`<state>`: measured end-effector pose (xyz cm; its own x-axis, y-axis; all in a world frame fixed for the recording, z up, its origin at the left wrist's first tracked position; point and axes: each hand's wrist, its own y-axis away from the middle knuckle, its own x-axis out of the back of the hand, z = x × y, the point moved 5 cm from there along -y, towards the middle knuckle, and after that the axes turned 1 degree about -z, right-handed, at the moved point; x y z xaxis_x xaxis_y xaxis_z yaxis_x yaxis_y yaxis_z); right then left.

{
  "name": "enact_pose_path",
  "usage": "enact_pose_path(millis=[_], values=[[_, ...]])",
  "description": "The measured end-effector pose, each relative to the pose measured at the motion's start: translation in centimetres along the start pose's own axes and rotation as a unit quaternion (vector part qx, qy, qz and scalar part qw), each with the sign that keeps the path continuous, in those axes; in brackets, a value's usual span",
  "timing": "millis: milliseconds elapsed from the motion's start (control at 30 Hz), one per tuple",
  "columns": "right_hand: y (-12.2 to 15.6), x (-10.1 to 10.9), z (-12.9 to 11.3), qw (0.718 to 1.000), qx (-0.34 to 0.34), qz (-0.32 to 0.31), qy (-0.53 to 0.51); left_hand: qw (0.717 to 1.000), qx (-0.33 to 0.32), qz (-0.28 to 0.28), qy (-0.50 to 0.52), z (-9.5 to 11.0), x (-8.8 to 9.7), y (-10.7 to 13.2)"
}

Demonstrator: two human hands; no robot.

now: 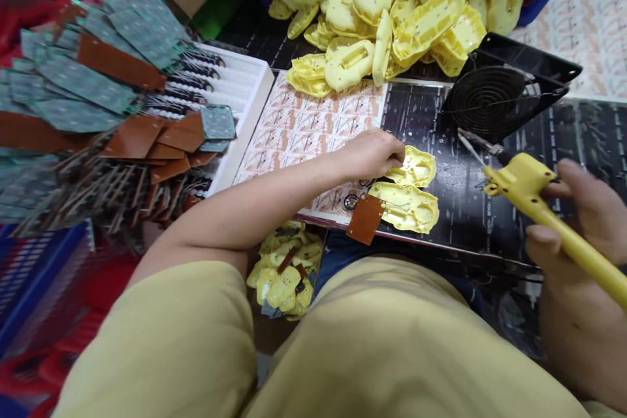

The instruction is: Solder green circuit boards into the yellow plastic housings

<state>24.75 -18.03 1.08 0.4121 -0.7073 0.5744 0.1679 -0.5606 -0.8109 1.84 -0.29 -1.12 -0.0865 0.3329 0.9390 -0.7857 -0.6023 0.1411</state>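
My right hand (pixel 588 222) grips a yellow soldering gun (pixel 531 186), its metal tip pointing left and away over the bench. My left hand (pixel 376 153) is closed, fingers curled down on the left end of a yellow plastic shell (pixel 420 168); its fingertips are partly hidden. Just nearer to me lies a second yellow shell (pixel 409 208), open side up. Thin wires run across it to a brown circuit board (pixel 365 219), which overhangs the bench edge. Beside the board is a small round black speaker (pixel 351 202); another dark ring shows partly below my left hand.
Yellow shells (pixel 350 65) are heaped at the back, spilling from a blue crate (pixel 531 13). A black fan (pixel 490 95) stands back right. At left, a white tray (pixel 247 88) carries stacked wired circuit boards (pixel 93 88). More shells fill a container (pixel 287 271) below the bench.
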Motion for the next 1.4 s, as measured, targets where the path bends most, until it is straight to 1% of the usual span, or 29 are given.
enact_pose_path(millis=[67,133,200,300,367,533,733,867,1067,1167,1267,1400], values=[[0.2,-0.2,-0.2,1.000,-0.014,0.000,-0.014,1.000,0.011,-0.006,0.005,0.0,0.0,0.3],[0.5,-0.4,-0.8,0.998,-0.024,-0.005,-0.063,0.999,0.032,-0.014,0.009,0.0,-0.1,0.4],[0.9,-0.8,-1.4,0.992,-0.046,-0.028,-0.113,0.999,0.045,-0.015,0.015,0.1,-0.3,0.5],[1.4,-1.1,-2.3,0.988,-0.062,-0.056,-0.133,0.999,0.042,-0.014,0.015,0.3,-0.3,0.4],[1.5,-1.2,-2.8,0.988,-0.048,-0.057,-0.139,0.999,0.042,-0.021,0.003,0.5,-0.2,0.2],[0.8,-1.7,-3.9,0.982,0.011,-0.038,-0.184,0.996,0.059,-0.061,-0.008,1.2,0.4,-0.1],[-0.1,-2.2,-4.5,0.983,0.033,-0.056,-0.171,0.992,0.089,-0.086,-0.014,1.7,0.8,-0.3],[-0.4,-2.1,-4.4,0.981,0.047,-0.068,-0.177,0.994,0.081,-0.068,0.006,1.6,0.8,-0.4],[0.1,-1.5,-3.2,0.981,-0.009,-0.057,-0.187,0.997,0.060,-0.052,0.012,1.2,0.5,-0.5],[0.1,-1.7,-3.5,0.978,0.009,-0.055,-0.199,0.998,0.052,-0.037,0.027,1.1,0.5,-0.5],[0.1,-2.0,-3.8,0.978,0.021,-0.052,-0.201,0.998,0.053,-0.043,0.013,1.1,0.6,-0.5],[0.4,-1.7,-3.4,0.986,-0.014,-0.054,-0.157,0.996,0.056,-0.061,-0.020,1.4,0.1,-0.6]])
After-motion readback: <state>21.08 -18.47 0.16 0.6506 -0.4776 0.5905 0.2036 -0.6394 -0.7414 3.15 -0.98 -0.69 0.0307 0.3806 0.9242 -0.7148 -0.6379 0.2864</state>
